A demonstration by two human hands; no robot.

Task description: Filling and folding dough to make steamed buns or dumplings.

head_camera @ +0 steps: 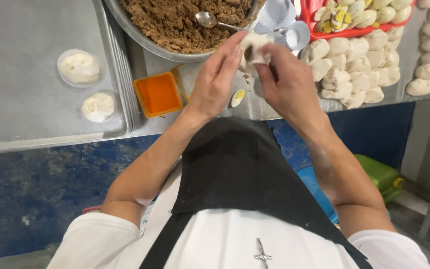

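Both hands are working one piece of white dough [253,50] above the metal surface [200,107]. The left hand [216,79] is pressing its fingers against the dough's near side, and the right hand [285,82] is pinching it closed from the other side, so both are clamped on it.

Behind the hands, a large metal bowl [140,37] is holding brown minced filling [175,22] with a spoon [215,22] lying in it. A small orange tub [158,94] of orange sauce is sitting just left of the left hand. A red tray [342,33] is carrying cut boiled eggs, with paper cups [287,25] beside it. On the steel tray [21,119] at left, two filled buns [79,68] are resting in paper liners. Raw dough pieces [354,65] are lying heaped at right.
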